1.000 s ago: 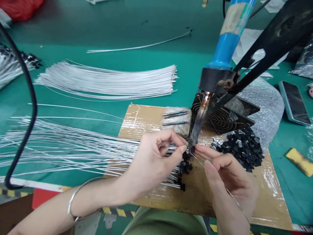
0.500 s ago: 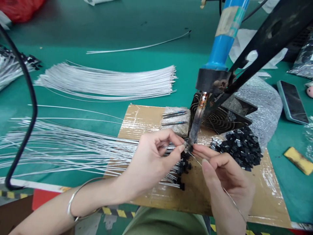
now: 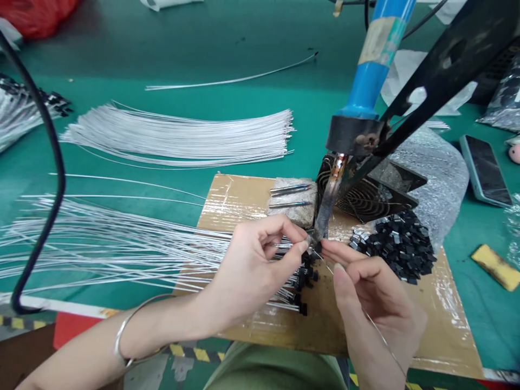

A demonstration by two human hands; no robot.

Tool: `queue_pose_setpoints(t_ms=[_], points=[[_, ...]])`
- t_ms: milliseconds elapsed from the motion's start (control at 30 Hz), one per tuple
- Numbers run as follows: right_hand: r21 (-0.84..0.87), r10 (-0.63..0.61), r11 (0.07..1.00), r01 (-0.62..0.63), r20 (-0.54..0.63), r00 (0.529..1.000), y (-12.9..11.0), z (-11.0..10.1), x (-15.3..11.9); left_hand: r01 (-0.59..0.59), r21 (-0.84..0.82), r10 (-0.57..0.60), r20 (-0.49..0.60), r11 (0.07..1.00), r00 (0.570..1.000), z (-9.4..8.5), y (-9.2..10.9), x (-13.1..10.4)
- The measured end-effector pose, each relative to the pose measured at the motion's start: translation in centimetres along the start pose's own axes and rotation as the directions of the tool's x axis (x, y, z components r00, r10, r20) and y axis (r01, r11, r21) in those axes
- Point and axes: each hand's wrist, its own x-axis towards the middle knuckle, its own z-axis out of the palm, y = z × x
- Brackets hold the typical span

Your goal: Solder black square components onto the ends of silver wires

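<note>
Beneath the tip of a blue soldering iron [image 3: 366, 81], my left hand [image 3: 260, 268] pinches something small; the fingertips hide most of it. My right hand [image 3: 376, 306] is closed on a thin solder wire [image 3: 382, 337] that runs through the palm and up to the iron's tip. Its extended fingertips reach the same spot, and whether they hold a part I cannot tell. White wires [image 3: 154, 238] with black connectors [image 3: 304, 277] at their ends lie under and left of my left hand. A heap of small black connectors [image 3: 400, 244] is right of the iron.
A cardboard sheet [image 3: 442, 336] lies under the work. Behind are a bundle of white wires [image 3: 182, 135], a pad [image 3: 290, 214] with metal tips, and a black fan [image 3: 365, 197]. At right are a phone [image 3: 485, 168] and a yellow sponge [image 3: 495, 266]. A black cable [image 3: 57, 151] hangs left.
My right thumb has shifted slightly left along the solder wire, whose end has moved a little by the iron's tip. My left hand is nearly still.
</note>
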Motion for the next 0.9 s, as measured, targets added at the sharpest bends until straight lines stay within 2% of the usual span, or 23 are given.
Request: queue_pose_setpoints(t_ms=[433,733,900], points=[[-0.007,-0.035,0.999,0.035,0.003,0.999,0.20,0.10,0.02,0.002,0.008,-0.002,0.004,1.000,1.000,0.05,0.02,0.05],[-0.082,-0.044,0.996,0.042,-0.033,0.998,0.16,0.32,-0.18,-0.004,0.019,0.004,0.014,1.000,1.000,0.05,-0.04,-0.16],[-0.098,-0.002,0.995,-0.007,-0.090,0.996,-0.27,0.79,-0.41,-0.009,0.024,0.009,-0.002,1.000,1.000,0.09,-0.04,-0.22]])
